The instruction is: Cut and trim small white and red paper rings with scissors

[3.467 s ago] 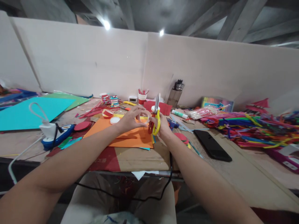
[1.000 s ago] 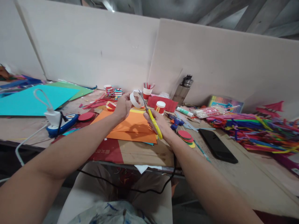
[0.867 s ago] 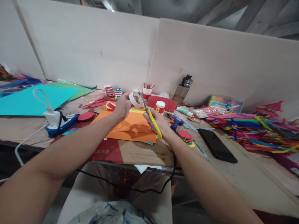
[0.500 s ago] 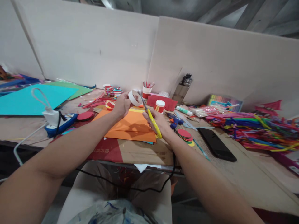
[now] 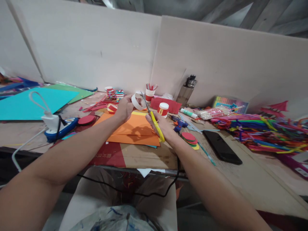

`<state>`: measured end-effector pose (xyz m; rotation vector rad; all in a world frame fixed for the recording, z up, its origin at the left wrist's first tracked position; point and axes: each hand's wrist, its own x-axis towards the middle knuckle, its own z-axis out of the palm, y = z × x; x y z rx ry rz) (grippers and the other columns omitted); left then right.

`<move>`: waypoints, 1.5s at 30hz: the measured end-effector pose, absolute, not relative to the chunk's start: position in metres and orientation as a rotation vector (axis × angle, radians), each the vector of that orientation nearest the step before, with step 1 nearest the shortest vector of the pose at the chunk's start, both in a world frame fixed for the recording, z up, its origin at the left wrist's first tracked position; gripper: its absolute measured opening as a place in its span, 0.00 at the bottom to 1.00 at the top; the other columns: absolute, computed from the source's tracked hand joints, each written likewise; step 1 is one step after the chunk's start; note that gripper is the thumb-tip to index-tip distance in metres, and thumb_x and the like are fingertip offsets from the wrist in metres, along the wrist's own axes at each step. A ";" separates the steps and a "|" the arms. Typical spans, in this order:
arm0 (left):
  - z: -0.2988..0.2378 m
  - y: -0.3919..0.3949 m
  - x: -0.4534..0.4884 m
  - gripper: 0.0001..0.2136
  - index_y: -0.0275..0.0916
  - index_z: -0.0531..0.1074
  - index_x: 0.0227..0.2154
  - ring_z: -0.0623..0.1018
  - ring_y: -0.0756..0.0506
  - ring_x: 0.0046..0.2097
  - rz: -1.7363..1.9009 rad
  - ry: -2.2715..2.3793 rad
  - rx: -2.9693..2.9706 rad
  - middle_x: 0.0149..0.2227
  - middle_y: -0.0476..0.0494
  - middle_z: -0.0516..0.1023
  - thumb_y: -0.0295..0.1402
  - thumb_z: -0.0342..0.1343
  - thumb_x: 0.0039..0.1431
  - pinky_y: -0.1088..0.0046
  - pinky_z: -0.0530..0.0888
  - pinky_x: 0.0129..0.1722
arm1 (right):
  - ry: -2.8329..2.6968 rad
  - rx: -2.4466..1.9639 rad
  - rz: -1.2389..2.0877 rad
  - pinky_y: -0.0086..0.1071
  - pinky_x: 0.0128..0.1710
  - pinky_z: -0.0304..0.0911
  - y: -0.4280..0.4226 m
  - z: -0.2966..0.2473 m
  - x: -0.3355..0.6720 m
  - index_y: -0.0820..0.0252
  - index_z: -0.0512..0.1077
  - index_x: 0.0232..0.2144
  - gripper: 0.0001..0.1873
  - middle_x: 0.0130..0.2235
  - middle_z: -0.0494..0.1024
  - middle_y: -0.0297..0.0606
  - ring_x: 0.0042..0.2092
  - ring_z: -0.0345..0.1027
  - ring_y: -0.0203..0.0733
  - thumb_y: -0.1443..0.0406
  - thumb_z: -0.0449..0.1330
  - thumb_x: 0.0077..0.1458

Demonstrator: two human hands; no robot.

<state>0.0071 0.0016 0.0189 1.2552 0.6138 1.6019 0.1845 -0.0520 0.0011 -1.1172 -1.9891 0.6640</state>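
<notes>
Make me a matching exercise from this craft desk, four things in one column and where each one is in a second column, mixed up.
Things:
1. white paper ring
2. yellow-handled scissors
3. black phone
4. water bottle

Places:
A. standing by the back wall
B. held in the right hand
C. lying flat on the table
D. held in the left hand

Pairs: 1-D, 2-B, 3-C, 4-A.
</notes>
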 end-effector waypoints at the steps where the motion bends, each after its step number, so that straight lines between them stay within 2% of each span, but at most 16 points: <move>1: 0.019 0.001 0.007 0.11 0.35 0.69 0.23 0.74 0.53 0.27 1.592 0.615 1.254 0.22 0.51 0.72 0.33 0.67 0.44 0.80 0.70 0.27 | -1.997 -1.112 0.650 0.30 0.31 0.60 -0.052 0.001 0.184 0.54 0.67 0.41 0.24 0.31 0.68 0.32 0.30 0.61 0.36 0.42 0.51 0.59; 8: 0.018 0.002 0.007 0.13 0.36 0.68 0.22 0.77 0.50 0.32 1.588 0.595 1.281 0.24 0.49 0.74 0.34 0.67 0.42 0.78 0.72 0.28 | -1.955 -1.153 0.690 0.29 0.27 0.59 -0.049 -0.003 0.186 0.54 0.67 0.39 0.25 0.29 0.68 0.32 0.27 0.59 0.35 0.41 0.52 0.57; 17: 0.015 0.009 0.004 0.12 0.36 0.68 0.23 0.75 0.52 0.28 1.576 0.612 1.258 0.22 0.51 0.70 0.31 0.67 0.41 0.80 0.67 0.24 | -1.941 -1.177 0.686 0.30 0.26 0.59 -0.049 -0.003 0.186 0.54 0.68 0.39 0.26 0.26 0.66 0.31 0.27 0.61 0.37 0.40 0.52 0.56; 25: 0.014 0.012 0.003 0.15 0.37 0.63 0.20 0.71 0.54 0.25 1.560 0.597 1.222 0.21 0.53 0.69 0.30 0.67 0.41 0.79 0.67 0.24 | -1.939 -1.170 0.678 0.30 0.26 0.58 -0.050 -0.002 0.185 0.54 0.68 0.37 0.26 0.27 0.66 0.32 0.28 0.62 0.37 0.40 0.52 0.56; 30: 0.017 0.007 0.004 0.13 0.36 0.67 0.23 0.70 0.55 0.25 1.549 0.573 1.238 0.22 0.52 0.70 0.32 0.68 0.43 0.79 0.67 0.24 | -1.945 -1.170 0.689 0.29 0.26 0.57 -0.052 -0.001 0.185 0.55 0.69 0.38 0.26 0.26 0.66 0.32 0.28 0.61 0.37 0.40 0.52 0.56; 35: 0.018 0.005 0.004 0.12 0.36 0.69 0.25 0.72 0.54 0.27 1.591 0.570 1.256 0.25 0.50 0.72 0.34 0.67 0.45 0.80 0.66 0.24 | -1.964 -1.204 0.656 0.30 0.27 0.56 -0.052 0.000 0.184 0.55 0.67 0.35 0.24 0.27 0.67 0.32 0.29 0.62 0.37 0.41 0.53 0.57; 39: 0.018 0.006 0.004 0.12 0.36 0.68 0.23 0.69 0.55 0.25 1.597 0.567 1.258 0.23 0.52 0.70 0.33 0.67 0.44 0.80 0.64 0.24 | -2.016 -1.171 0.588 0.31 0.31 0.57 -0.055 0.003 0.183 0.56 0.65 0.33 0.23 0.30 0.68 0.32 0.31 0.61 0.36 0.44 0.52 0.59; 45: 0.017 0.004 0.005 0.13 0.36 0.67 0.22 0.70 0.55 0.25 1.561 0.582 1.224 0.22 0.54 0.69 0.31 0.68 0.40 0.79 0.66 0.24 | -2.048 -1.106 0.537 0.31 0.34 0.59 -0.055 0.004 0.183 0.57 0.67 0.37 0.23 0.33 0.69 0.33 0.34 0.61 0.36 0.44 0.51 0.61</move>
